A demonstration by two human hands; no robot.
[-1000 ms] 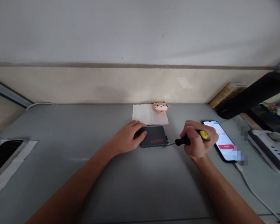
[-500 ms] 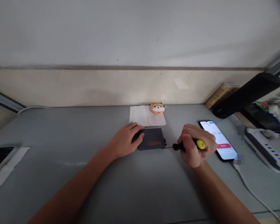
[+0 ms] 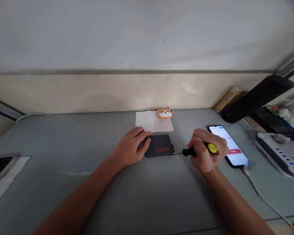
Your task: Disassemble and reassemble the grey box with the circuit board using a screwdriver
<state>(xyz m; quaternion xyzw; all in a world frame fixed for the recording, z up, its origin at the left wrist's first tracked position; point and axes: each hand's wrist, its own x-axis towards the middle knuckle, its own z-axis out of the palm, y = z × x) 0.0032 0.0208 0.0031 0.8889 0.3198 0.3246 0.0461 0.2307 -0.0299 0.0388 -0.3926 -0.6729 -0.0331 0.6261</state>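
A flat dark grey box-shaped device (image 3: 159, 143) with an orange-brown label lies on the table in the middle of the head view. My left hand (image 3: 133, 145) grips its left end, thumb on the near side and fingers over the far side. In my right hand (image 3: 207, 148) is a screwdriver (image 3: 192, 151) with a black handle and a yellow end cap, my fingers wrapped round it. Its thin shaft points left and its tip meets the lower right corner of the device. The exact contact at the tip is too small to make out.
Behind the device lies white paper (image 3: 144, 120) with an orange animal-faced case (image 3: 165, 113) on it. Right of my right hand are a lit phone (image 3: 231, 147) on a white cable, a power strip (image 3: 279, 153) and a black cylindrical object (image 3: 259, 98). A wall closes the back.
My right hand has tilted the screwdriver slightly, with the handle a little higher and the tip still at the device's corner. My left hand keeps its hold. The view has shifted slightly.
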